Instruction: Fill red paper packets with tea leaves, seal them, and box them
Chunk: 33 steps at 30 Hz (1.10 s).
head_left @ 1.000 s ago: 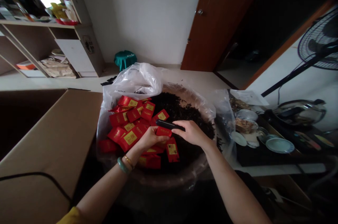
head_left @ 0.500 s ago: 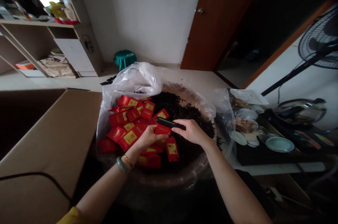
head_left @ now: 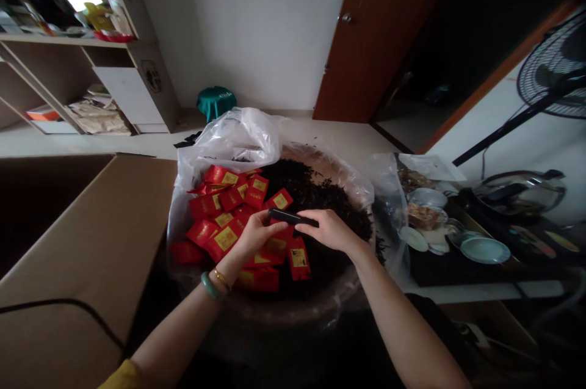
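My right hand [head_left: 327,229] is closed round one end of a slim black handheld bag sealer [head_left: 284,216]. The tool lies level across the top of a red packet [head_left: 282,234]. At the sealer's other end, my left hand [head_left: 256,233] pinches the packet's edge, its fingertips touching the tool. Below and to the left of both hands lies a pile of red packets with yellow labels [head_left: 224,239]. Dark loose tea leaves [head_left: 329,196] fill the far and right side of the round basket [head_left: 293,311], which is lined with clear plastic [head_left: 247,132].
An open cardboard box [head_left: 101,224] stands at the left. To the right, a dark tray table [head_left: 439,276] carries dishes [head_left: 485,251], bagged food and a glass kettle [head_left: 522,193]. A standing fan [head_left: 556,71] is beyond it. A green stool [head_left: 217,103] stands behind the basket.
The sealer has tipped slightly and sits lower over the red packet. My left fingers have moved up to the sealer's end, and less of the packet shows.
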Each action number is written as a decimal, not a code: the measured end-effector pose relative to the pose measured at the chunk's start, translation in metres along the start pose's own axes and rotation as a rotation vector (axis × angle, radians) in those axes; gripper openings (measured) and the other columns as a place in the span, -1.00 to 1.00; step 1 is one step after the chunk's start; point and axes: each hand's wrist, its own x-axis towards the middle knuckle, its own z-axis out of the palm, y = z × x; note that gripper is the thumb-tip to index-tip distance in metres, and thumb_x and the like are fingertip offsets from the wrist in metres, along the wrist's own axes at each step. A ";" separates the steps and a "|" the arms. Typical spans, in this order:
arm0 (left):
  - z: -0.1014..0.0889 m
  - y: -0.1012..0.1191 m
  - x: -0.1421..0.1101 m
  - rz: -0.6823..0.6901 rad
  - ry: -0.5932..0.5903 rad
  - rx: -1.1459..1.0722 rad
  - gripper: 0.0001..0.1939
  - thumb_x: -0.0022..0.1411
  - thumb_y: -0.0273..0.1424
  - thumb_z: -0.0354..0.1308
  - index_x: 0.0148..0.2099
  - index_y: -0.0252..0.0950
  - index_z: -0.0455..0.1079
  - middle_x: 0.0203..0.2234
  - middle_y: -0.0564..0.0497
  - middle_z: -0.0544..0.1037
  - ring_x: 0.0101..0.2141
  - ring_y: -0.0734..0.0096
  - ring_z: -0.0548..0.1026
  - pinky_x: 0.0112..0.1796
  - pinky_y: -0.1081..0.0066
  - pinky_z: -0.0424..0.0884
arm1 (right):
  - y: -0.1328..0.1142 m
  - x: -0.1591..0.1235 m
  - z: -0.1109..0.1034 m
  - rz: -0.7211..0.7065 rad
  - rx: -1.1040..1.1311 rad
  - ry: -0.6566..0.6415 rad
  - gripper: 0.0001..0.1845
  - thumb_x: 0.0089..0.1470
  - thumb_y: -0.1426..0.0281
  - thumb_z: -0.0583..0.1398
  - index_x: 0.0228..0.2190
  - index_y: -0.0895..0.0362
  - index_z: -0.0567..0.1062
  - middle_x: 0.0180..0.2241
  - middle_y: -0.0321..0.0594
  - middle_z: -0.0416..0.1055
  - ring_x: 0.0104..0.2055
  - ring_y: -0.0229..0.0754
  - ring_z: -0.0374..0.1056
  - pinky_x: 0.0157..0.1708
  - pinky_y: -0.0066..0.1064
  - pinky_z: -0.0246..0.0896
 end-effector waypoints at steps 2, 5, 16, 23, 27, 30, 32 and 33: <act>-0.001 -0.001 0.001 0.007 0.017 -0.036 -0.57 -0.25 -0.21 0.46 -0.34 -0.37 0.51 -0.44 0.00 0.60 -0.41 0.38 0.51 -0.32 0.43 0.42 | 0.008 0.003 -0.004 0.046 0.037 0.020 -0.55 0.06 0.19 0.22 -0.03 0.10 0.50 -0.16 -0.16 0.57 -0.16 -0.03 0.51 -0.13 -0.30 0.37; -0.001 -0.002 0.002 -0.003 0.067 -0.110 -0.55 -0.28 -0.23 0.47 -0.31 -0.34 0.50 -0.46 0.04 0.59 -0.46 0.42 0.50 -0.35 0.44 0.42 | 0.029 0.008 -0.012 0.148 -0.009 0.079 -0.52 0.12 0.13 0.14 0.00 0.12 0.46 -0.26 -0.18 0.58 -0.31 -0.08 0.52 -0.27 -0.34 0.38; -0.004 0.006 -0.001 0.042 0.197 -0.052 -0.57 -0.20 -0.05 0.38 -0.53 -0.34 0.47 -0.66 0.12 0.45 -0.57 0.55 0.34 -0.52 0.54 0.25 | 0.075 0.019 0.009 0.317 -0.422 0.166 -0.71 0.12 0.30 0.18 -0.17 0.19 0.52 -0.16 0.06 0.50 -0.09 -0.01 0.40 -0.11 -0.27 0.27; 0.000 -0.002 0.000 0.064 0.160 0.051 -0.52 -0.13 0.00 0.31 -0.43 -0.37 0.52 -0.61 0.07 0.49 -0.55 0.50 0.34 -0.49 0.50 0.27 | 0.013 0.015 0.036 -0.073 0.267 0.201 -0.73 0.05 0.19 0.22 -0.33 0.12 0.57 -0.42 -0.24 0.53 -0.38 -0.20 0.42 -0.34 -0.41 0.29; -0.002 0.000 0.001 0.112 0.080 0.175 -0.58 -0.05 -0.05 0.27 -0.44 -0.36 0.52 -0.57 0.04 0.52 -0.51 0.47 0.37 -0.44 0.48 0.29 | -0.002 0.009 0.042 -0.102 0.243 0.285 -0.74 0.06 0.24 0.21 -0.54 0.12 0.52 -0.51 -0.25 0.48 -0.44 -0.21 0.37 -0.38 -0.41 0.24; -0.002 0.001 0.000 0.169 0.052 0.275 -0.68 -0.06 -0.16 0.30 -0.44 -0.35 0.52 -0.55 0.02 0.53 -0.48 0.45 0.40 -0.41 0.48 0.30 | 0.002 0.009 0.039 -0.085 0.252 0.204 -0.70 0.06 0.19 0.18 -0.54 0.13 0.50 -0.53 -0.27 0.47 -0.47 -0.22 0.35 -0.42 -0.42 0.21; -0.003 0.001 0.002 0.188 0.079 0.287 -0.70 -0.07 -0.17 0.29 -0.47 -0.35 0.50 -0.57 0.02 0.53 -0.49 0.45 0.39 -0.41 0.48 0.30 | 0.008 0.011 0.037 -0.048 0.282 0.088 -0.63 0.12 0.12 0.11 -0.46 0.13 0.51 -0.52 -0.28 0.47 -0.47 -0.22 0.36 -0.42 -0.42 0.21; -0.006 0.002 0.003 0.194 0.106 0.280 -0.69 -0.07 -0.16 0.28 -0.47 -0.35 0.50 -0.57 0.03 0.52 -0.49 0.44 0.39 -0.41 0.47 0.30 | 0.012 0.012 0.036 -0.009 0.281 0.029 -0.58 0.16 0.08 0.05 -0.42 0.14 0.51 -0.52 -0.28 0.47 -0.45 -0.20 0.37 -0.41 -0.41 0.22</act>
